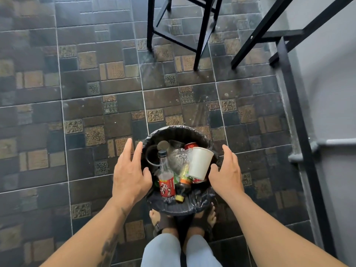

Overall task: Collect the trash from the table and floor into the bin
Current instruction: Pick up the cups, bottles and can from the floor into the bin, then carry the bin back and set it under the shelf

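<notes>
Your left hand (129, 175) and right hand (227, 173) hover either side of the bin (179, 206) at lower centre of the frame, fingers spread wide, holding nothing. It's piled high: the bottle (166, 175) and white cup (199, 163) poke above the rim. Grab carelessly and the tilt could spill them onto the tiled floor (77, 112).

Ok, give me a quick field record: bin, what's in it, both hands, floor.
bin: black-lined bin on the tiled floor, at the person's feet
contents: clear bottle with red label, white paper cup, red can, crumpled clear plastic
left hand: open, empty, at the bin's left rim
right hand: open, empty, at the right rim
floor: no loose trash in view
</notes>
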`<action>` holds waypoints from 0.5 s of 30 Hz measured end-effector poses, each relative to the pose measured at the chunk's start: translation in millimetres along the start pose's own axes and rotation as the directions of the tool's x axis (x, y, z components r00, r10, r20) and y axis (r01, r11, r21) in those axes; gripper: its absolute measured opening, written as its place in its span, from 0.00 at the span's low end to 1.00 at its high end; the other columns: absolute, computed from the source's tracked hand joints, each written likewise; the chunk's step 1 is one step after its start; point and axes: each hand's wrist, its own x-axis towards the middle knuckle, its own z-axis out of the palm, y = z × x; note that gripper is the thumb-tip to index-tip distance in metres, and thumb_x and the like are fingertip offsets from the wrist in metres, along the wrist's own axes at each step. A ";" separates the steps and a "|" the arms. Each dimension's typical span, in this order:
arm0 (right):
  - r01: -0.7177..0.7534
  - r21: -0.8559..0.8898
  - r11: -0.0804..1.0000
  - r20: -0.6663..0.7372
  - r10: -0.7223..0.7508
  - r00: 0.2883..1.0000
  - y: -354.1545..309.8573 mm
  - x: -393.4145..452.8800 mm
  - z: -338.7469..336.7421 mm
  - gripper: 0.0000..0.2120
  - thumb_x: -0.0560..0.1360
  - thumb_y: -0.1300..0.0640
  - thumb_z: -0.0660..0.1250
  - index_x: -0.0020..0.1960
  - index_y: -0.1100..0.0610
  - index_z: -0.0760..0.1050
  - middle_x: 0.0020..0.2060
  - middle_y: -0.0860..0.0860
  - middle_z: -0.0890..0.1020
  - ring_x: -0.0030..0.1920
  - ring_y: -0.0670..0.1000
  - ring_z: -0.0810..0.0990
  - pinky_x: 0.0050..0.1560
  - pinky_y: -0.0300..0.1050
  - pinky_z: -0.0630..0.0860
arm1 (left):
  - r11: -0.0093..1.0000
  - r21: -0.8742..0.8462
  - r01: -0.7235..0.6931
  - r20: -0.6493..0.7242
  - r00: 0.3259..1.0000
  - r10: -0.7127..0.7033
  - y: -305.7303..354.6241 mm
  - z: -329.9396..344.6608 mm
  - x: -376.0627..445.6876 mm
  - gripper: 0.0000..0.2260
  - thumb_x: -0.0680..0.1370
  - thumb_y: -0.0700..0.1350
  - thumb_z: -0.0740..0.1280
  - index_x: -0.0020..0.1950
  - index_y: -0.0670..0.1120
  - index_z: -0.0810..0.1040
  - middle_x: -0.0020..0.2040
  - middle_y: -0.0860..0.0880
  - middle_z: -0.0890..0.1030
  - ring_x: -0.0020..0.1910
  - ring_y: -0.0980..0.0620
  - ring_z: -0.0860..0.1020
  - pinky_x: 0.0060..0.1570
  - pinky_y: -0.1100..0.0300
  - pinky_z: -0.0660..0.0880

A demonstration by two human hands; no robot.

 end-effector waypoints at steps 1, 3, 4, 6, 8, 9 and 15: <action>0.002 0.012 1.000 0.000 -0.002 1.000 4.6 2.8 2.4 0.32 0.79 0.59 0.61 0.79 0.49 0.52 0.78 0.50 0.59 0.75 0.55 0.61 0.71 0.54 0.63 | 1.000 0.003 -0.003 -0.008 1.000 0.004 -0.4 5.3 1.4 0.35 0.76 0.44 0.68 0.82 0.46 0.60 0.84 0.44 0.53 0.80 0.42 0.59 0.77 0.47 0.60; 0.003 0.025 1.000 0.010 -0.003 1.000 14.5 8.5 8.9 0.31 0.80 0.61 0.59 0.79 0.48 0.52 0.78 0.49 0.59 0.76 0.55 0.61 0.72 0.54 0.63 | 1.000 0.000 -0.007 -0.022 1.000 0.007 -4.1 18.7 4.0 0.35 0.77 0.44 0.67 0.83 0.46 0.59 0.85 0.45 0.52 0.81 0.43 0.58 0.77 0.48 0.59; 0.010 0.026 1.000 0.016 -0.010 1.000 19.4 11.2 12.9 0.31 0.80 0.61 0.58 0.79 0.47 0.52 0.78 0.49 0.59 0.76 0.54 0.61 0.72 0.54 0.63 | 1.000 -0.010 -0.003 -0.031 1.000 0.003 -6.6 25.8 4.7 0.34 0.77 0.43 0.66 0.83 0.46 0.59 0.85 0.45 0.51 0.81 0.43 0.58 0.77 0.48 0.59; 0.044 0.025 0.999 0.024 -0.044 0.999 30.2 15.1 21.8 0.31 0.80 0.63 0.57 0.79 0.46 0.51 0.79 0.47 0.58 0.76 0.53 0.60 0.73 0.53 0.63 | 0.999 -0.035 0.010 -0.054 0.998 -0.011 -12.8 41.5 4.7 0.32 0.78 0.42 0.63 0.82 0.45 0.59 0.85 0.46 0.51 0.80 0.44 0.59 0.76 0.48 0.61; 0.084 0.029 0.996 0.012 -0.084 0.996 36.6 17.1 27.8 0.33 0.80 0.64 0.56 0.80 0.45 0.50 0.79 0.46 0.56 0.77 0.51 0.59 0.74 0.52 0.62 | 0.999 -0.052 0.000 -0.078 0.997 -0.004 -17.5 51.0 4.0 0.31 0.79 0.41 0.61 0.82 0.44 0.60 0.85 0.46 0.53 0.79 0.44 0.61 0.76 0.49 0.61; 0.100 0.029 0.995 0.006 -0.100 0.995 40.4 17.8 31.4 0.33 0.80 0.65 0.56 0.80 0.45 0.50 0.79 0.45 0.56 0.77 0.51 0.59 0.74 0.52 0.62 | 0.998 -0.056 -0.015 -0.088 0.996 0.010 -20.3 56.8 3.7 0.31 0.79 0.40 0.61 0.82 0.43 0.60 0.84 0.46 0.54 0.79 0.44 0.62 0.75 0.50 0.61; 0.177 0.022 0.984 -0.057 -0.175 0.983 57.2 24.0 48.7 0.35 0.77 0.67 0.58 0.79 0.45 0.54 0.78 0.44 0.61 0.75 0.51 0.65 0.71 0.49 0.64 | 0.992 -0.109 -0.059 -0.159 0.986 0.041 -35.2 77.0 12.1 0.35 0.74 0.29 0.62 0.81 0.44 0.63 0.83 0.49 0.59 0.71 0.44 0.70 0.68 0.51 0.69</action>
